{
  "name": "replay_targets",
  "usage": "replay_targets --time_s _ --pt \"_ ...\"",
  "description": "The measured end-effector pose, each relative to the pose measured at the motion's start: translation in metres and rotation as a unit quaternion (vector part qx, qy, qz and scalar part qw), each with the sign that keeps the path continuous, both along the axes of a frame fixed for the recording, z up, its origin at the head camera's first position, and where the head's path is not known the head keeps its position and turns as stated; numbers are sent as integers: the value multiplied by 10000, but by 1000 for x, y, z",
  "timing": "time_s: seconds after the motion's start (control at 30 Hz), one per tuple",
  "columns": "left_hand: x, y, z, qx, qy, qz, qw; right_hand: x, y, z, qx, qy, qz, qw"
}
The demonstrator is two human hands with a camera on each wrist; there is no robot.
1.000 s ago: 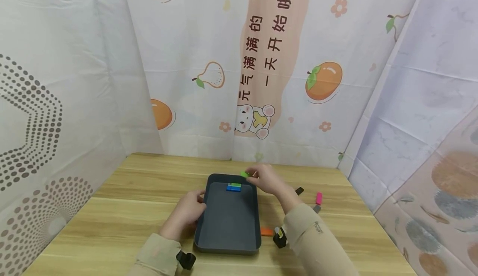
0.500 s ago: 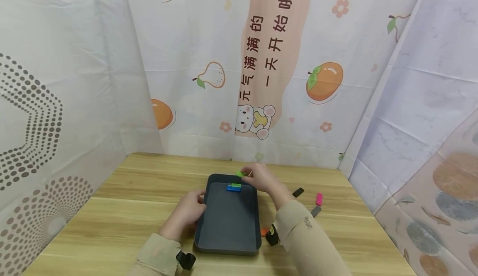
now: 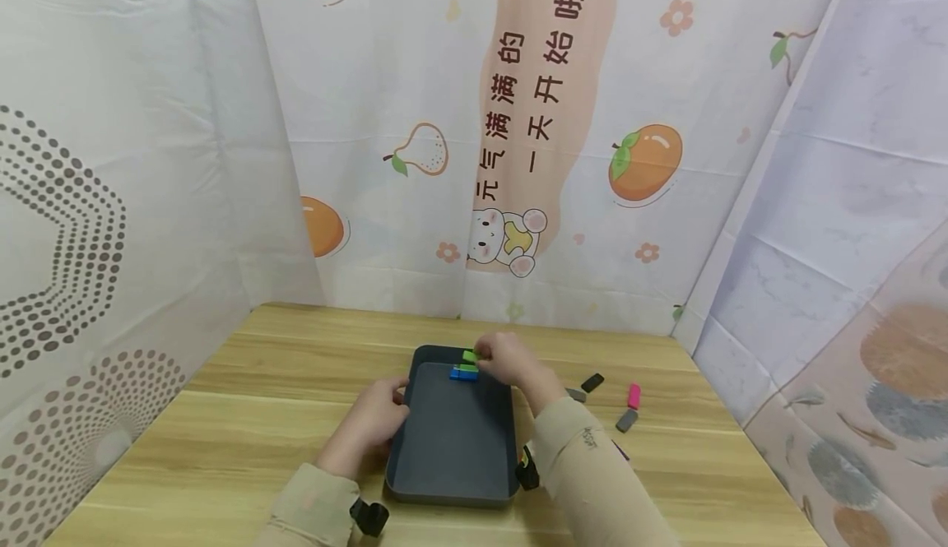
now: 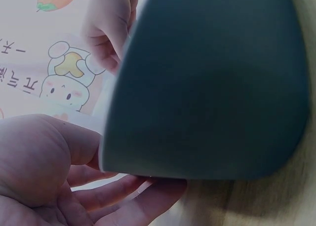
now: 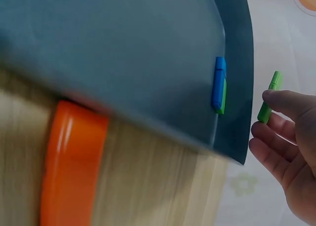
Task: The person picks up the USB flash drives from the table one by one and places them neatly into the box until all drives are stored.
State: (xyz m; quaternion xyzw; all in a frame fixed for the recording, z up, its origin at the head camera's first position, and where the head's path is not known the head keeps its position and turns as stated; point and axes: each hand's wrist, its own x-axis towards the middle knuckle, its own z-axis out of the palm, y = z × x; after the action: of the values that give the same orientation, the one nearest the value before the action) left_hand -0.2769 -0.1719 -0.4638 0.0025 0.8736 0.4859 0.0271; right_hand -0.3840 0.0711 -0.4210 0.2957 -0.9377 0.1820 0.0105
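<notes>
A dark grey tray point(image 3: 452, 448) lies on the wooden table. My left hand point(image 3: 374, 410) grips its left side, thumb at the rim and fingers against the outside in the left wrist view. Between thumb and fingers, my right hand point(image 3: 508, 358) pinches a green highlighter point(image 5: 270, 97) close to the tray's far wall. Inside the tray, near that wall, a blue highlighter point(image 5: 218, 85) lies alongside a second green highlighter point(image 5: 224, 96), partly hidden behind it in the right wrist view.
Right of the tray are a black piece point(image 3: 592, 382), a pink piece point(image 3: 634, 396), a grey piece point(image 3: 626, 421) and a purple piece point(image 3: 620, 450), partly behind the sleeve. An orange piece point(image 5: 74, 162) lies beside the tray's right wall. A printed curtain point(image 3: 370, 201) hangs behind the table.
My right hand has moved left and then down toward the tray's far end with the green highlighter. The left hand and the tray have stayed in place.
</notes>
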Motion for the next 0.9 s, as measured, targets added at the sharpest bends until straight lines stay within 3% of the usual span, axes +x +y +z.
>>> replay_targets --time_s 0.5,0.9 --pt "0 1 4 -289 115 -28 9995 2 -22 -6 682 -141 76 9975" --pt "1 0 1 -53 13 21 10000 2 -29 -4 1027 -390 93 9939"
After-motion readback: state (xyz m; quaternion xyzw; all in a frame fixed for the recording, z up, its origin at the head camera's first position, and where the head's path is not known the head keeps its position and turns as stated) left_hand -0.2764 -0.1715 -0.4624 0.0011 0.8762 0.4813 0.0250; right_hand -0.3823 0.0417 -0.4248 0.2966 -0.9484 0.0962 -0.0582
